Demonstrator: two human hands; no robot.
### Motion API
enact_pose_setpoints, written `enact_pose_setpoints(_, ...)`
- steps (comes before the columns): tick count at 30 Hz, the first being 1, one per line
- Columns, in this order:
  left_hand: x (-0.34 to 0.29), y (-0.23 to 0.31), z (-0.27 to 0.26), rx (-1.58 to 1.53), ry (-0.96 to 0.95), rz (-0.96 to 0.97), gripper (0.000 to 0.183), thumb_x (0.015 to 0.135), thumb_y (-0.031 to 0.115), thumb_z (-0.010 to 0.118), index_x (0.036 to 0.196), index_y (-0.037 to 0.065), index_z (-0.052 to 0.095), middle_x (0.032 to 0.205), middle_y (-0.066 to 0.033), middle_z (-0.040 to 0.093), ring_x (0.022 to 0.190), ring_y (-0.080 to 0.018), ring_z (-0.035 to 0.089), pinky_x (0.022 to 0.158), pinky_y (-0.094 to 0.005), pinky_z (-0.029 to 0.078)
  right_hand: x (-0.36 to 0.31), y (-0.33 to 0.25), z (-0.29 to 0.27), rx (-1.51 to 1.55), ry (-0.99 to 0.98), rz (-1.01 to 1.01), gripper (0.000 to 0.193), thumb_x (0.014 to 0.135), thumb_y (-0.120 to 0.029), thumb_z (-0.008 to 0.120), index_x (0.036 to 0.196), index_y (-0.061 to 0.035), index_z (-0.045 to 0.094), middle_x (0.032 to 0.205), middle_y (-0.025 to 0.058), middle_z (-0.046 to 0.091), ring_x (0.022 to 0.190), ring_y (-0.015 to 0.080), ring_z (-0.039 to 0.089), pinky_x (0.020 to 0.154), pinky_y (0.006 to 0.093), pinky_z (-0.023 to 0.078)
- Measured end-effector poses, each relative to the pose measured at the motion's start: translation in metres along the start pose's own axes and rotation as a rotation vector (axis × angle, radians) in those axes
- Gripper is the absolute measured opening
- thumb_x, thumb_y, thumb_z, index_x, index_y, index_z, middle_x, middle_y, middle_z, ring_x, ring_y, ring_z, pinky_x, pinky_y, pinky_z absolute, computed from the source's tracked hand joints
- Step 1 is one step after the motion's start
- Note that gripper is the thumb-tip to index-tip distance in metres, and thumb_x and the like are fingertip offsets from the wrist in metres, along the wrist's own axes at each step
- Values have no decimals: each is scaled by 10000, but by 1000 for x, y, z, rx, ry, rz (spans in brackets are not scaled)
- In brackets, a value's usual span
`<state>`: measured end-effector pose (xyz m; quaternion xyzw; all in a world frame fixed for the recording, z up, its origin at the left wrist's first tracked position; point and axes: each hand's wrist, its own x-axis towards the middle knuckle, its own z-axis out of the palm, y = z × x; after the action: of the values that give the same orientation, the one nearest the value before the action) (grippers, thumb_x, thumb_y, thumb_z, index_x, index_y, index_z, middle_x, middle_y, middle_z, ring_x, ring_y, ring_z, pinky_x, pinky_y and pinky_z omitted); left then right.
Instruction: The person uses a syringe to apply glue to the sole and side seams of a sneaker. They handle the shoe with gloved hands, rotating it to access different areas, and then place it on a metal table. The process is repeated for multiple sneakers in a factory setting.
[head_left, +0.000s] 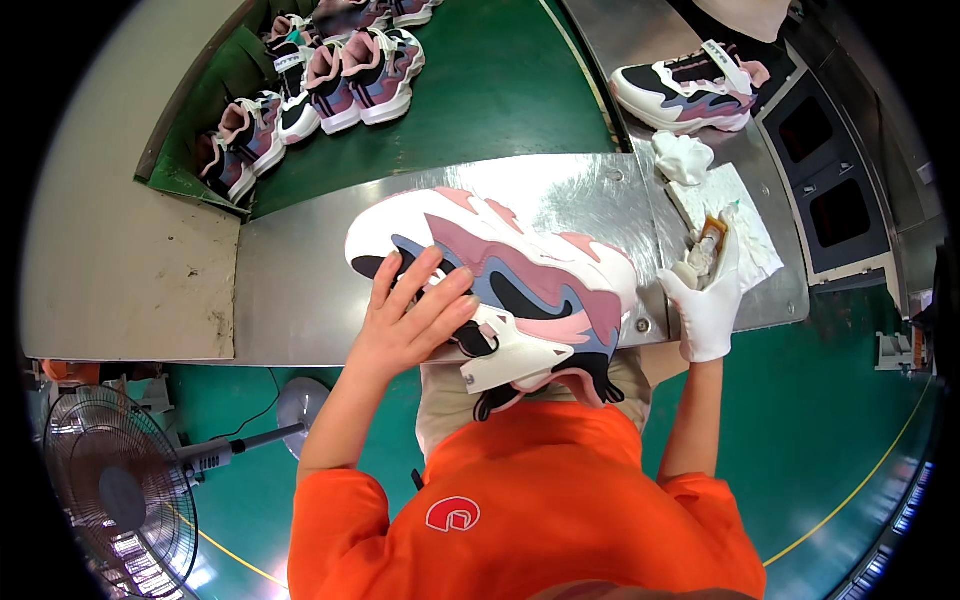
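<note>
A white, pink, mauve and blue sneaker (pixel 520 275) lies on its side at the front of the metal bench, its sole turned away from me and its collar reaching over the near edge. My bare left hand (pixel 410 315) grips it near the toe, fingers laid over the upper and strap. On the right, my right hand (pixel 712 300) wears a white glove and is curled around a small translucent thing with an amber-brown end (pixel 712 235); its exact kind is unclear. Beneath that hand is a white paper or cloth sheet (pixel 755 225).
A crumpled white wad (pixel 682 157) sits beyond the sheet. Another sneaker (pixel 690 90) stands farther off on the metal surface (pixel 600 30). Several matching shoes (pixel 350 75) line a green conveyor (pixel 480 90) at the far left. A floor fan (pixel 122 498) stands at lower left.
</note>
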<state>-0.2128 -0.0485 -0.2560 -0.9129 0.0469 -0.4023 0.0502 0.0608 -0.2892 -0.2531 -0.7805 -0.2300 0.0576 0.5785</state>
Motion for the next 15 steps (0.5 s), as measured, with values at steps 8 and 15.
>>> enact_pose_setpoints(8, 0, 7, -13, -323, -108, -90, 625, 791, -40, 694, 1366, 98, 493, 1438, -111, 577, 1388, -415, 482, 1182, -619, 260, -18, -17, -32, 340, -193, 107, 1103, 614, -15, 839, 1574, -18, 295, 1291, 123, 576, 945, 128, 586, 863, 267, 531)
enact_pose_setpoints(15, 42, 33, -45, -416, -407, -346, 518, 743, -3, 773, 1226, 85, 605, 1519, -108, 473, 1468, -426, 357, 1135, -766, 176, -23, -21, -65, 180, -326, 179, 1284, 570, -404, 953, 1580, 11, 278, 1344, 109, 530, 1078, 160, 582, 837, 254, 488)
